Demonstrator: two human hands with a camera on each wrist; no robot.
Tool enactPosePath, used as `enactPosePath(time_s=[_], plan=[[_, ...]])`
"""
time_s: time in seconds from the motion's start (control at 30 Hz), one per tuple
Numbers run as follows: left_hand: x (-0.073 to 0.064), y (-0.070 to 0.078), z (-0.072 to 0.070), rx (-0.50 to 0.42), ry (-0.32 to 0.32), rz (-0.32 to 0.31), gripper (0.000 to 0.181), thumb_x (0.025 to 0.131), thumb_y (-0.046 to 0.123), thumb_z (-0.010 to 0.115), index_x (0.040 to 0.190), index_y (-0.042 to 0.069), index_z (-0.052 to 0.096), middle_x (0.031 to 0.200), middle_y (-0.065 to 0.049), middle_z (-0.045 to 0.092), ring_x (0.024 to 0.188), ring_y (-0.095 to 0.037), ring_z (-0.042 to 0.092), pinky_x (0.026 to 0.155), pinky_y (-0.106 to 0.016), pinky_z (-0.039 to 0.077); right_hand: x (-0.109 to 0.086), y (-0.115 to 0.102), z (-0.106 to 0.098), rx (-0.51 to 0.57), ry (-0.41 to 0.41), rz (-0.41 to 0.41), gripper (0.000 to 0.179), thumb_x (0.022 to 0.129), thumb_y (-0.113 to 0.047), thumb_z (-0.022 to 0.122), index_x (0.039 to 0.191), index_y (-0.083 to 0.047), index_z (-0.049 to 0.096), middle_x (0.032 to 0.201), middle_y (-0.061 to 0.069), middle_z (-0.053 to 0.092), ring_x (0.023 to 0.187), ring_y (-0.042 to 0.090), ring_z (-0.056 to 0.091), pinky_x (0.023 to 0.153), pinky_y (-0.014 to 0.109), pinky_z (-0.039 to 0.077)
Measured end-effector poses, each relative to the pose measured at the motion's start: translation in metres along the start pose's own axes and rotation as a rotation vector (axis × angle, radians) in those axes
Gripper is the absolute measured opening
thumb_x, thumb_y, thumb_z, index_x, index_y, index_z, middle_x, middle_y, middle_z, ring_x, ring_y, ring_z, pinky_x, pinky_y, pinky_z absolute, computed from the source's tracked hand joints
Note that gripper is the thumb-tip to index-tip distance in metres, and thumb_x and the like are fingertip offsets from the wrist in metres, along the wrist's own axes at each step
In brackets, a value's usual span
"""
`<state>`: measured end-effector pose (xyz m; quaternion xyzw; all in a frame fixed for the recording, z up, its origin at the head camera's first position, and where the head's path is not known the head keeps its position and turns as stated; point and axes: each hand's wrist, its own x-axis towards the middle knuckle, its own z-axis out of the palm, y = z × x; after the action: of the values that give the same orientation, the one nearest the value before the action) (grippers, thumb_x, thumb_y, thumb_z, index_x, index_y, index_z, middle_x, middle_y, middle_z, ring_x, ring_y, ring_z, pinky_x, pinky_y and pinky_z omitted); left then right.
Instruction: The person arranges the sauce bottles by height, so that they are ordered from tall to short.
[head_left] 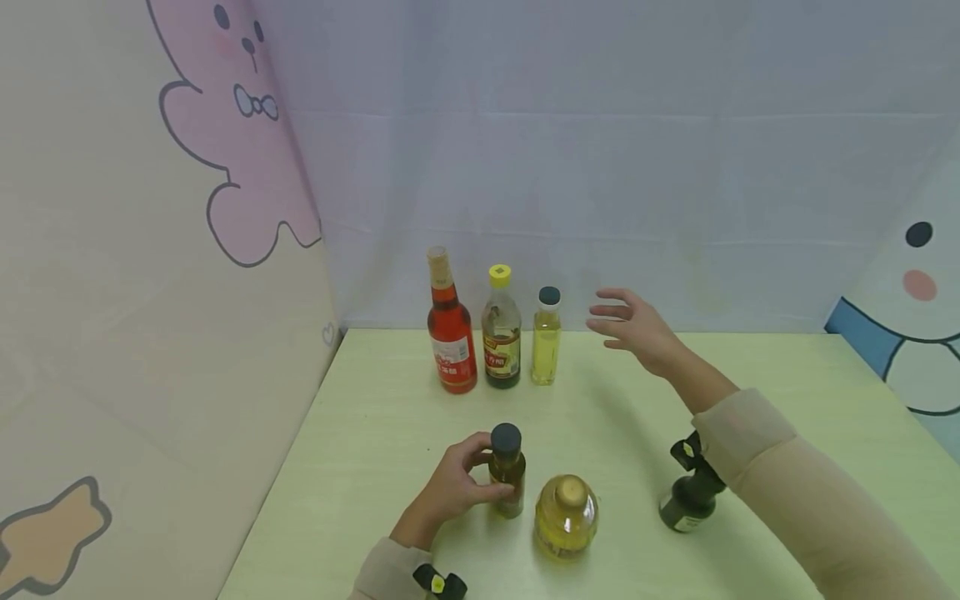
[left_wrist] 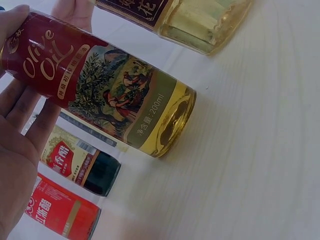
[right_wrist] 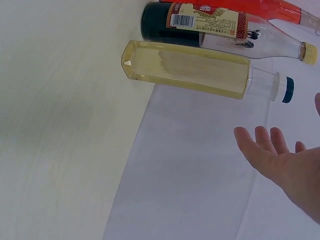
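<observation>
My left hand (head_left: pixel 459 482) holds a small olive oil bottle (head_left: pixel 507 477) by its sides, thumb on one side and fingers on the other. In the left wrist view the bottle's red label (left_wrist: pixel 50 55) reads "Olive Oil". At the back, my right hand (head_left: pixel 636 332) is held in the air with fingers spread and nothing in them. Just left of it stands a slim clear bottle of pale yellow oil (head_left: pixel 546 346) with a dark cap; the right wrist view shows a gap between the fingers (right_wrist: pixel 245 140) and that bottle.
A red vinegar bottle (head_left: pixel 453 354) and a yellow-capped dark vinegar bottle (head_left: pixel 502 346) stand in the back row. A round gold-capped oil bottle (head_left: pixel 566 525) is right of the olive oil. Under my right sleeve stands a dark bottle (head_left: pixel 686 504), partly hidden.
</observation>
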<state>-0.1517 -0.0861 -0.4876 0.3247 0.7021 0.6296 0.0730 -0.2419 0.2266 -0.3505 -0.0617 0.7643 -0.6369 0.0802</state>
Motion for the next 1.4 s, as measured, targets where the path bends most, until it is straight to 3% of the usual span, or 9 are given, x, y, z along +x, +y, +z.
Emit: enactPosePath(time_s=[0.77,1.03,1.23,1.4], plan=[[0.0,0.001,0.0,-0.005,0.006,-0.001,0.047,0.079,0.001,0.079,0.121,0.0,0.058,0.119,-0.011,0.062,0.113,-0.02,0.055,0.096,-0.04,0.047,-0.025,-0.035,-0.01,0.011,-0.04,-0.062,0.067,0.098,-0.013,0.059,0.151,-0.002,0.02,0.146,0.023,0.036,0.129,0.032,0.042,0.105,0.053,0.035],[0.002,0.008,-0.001,0.009,-0.008,-0.031,0.05,0.076,-0.009,0.077,0.122,-0.006,0.056,0.12,-0.017,0.061,0.114,-0.019,0.054,0.096,-0.04,0.047,-0.037,-0.049,-0.014,-0.035,-0.047,-0.092,0.066,0.099,-0.015,0.059,0.151,-0.004,0.021,0.146,0.021,0.037,0.126,0.024,0.046,0.102,0.044,0.041],[0.001,0.002,-0.001,0.006,-0.001,-0.026,0.05,0.078,-0.005,0.077,0.123,-0.001,0.057,0.121,-0.012,0.061,0.114,-0.019,0.054,0.097,-0.039,0.046,-0.049,-0.056,-0.016,-0.064,-0.052,-0.114,0.065,0.098,-0.016,0.06,0.15,-0.004,0.023,0.145,0.02,0.039,0.127,0.025,0.045,0.097,0.035,0.046],[0.0,0.0,-0.001,0.001,-0.004,-0.02,0.048,0.08,0.001,0.078,0.123,0.001,0.057,0.121,-0.011,0.061,0.115,-0.021,0.054,0.098,-0.039,0.046,-0.059,-0.057,-0.018,-0.095,-0.053,-0.145,0.063,0.098,-0.017,0.061,0.148,-0.003,0.026,0.144,0.021,0.04,0.12,0.017,0.052,0.091,0.028,0.049]])
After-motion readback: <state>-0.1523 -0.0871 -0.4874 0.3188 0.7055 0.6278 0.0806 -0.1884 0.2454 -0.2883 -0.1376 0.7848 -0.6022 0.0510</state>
